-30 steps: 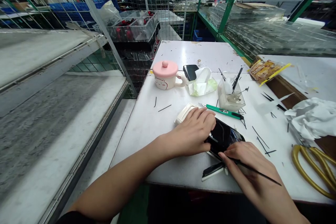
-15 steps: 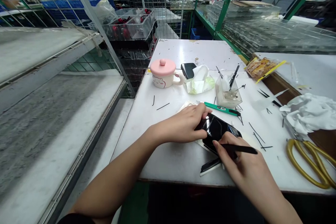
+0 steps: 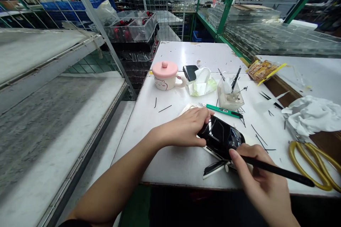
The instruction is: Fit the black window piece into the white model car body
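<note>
My left hand grips the left end of a glossy black model car body, fingers over its far edge and thumb at the near side. The car lies tilted across a pale pad on the white table. In my right hand is a slim black pen-like tool, pinched between thumb and fingers near the car's right end; its tip is hidden. A black strip with a white edge lies just below the car. Beyond the car rests a green utility knife.
A pink-lidded mug, a phone, tissues and a small tool holder stand farther back. Gold-handled scissors and crumpled white cloth are at the right. Thin black strips lie scattered. A rack borders the left.
My right hand has shifted right and slightly down along the car, and the black tool now points farther out to the right. My left hand stays on the car, nearly unmoved.
</note>
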### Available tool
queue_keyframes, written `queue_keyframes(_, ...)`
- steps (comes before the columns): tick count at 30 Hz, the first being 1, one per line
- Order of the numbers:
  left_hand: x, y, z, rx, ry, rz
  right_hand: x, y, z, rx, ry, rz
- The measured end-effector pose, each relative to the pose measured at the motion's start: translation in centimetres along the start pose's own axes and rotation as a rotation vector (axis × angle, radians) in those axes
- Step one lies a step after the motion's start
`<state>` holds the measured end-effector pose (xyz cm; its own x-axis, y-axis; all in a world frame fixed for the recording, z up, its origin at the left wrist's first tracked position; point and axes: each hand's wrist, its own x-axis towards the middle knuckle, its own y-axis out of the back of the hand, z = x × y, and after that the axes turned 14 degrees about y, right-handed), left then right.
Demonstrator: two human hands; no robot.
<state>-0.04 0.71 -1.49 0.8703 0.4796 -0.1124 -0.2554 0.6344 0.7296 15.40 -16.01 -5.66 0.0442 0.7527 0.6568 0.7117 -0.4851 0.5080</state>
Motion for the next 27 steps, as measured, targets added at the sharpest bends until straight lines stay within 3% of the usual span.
queue_keyframes(27,0.0,-0.43,-0.17,0.044,-0.069,0.046,-0.68,-0.85,0.81,-0.018,-0.003,-0.089)
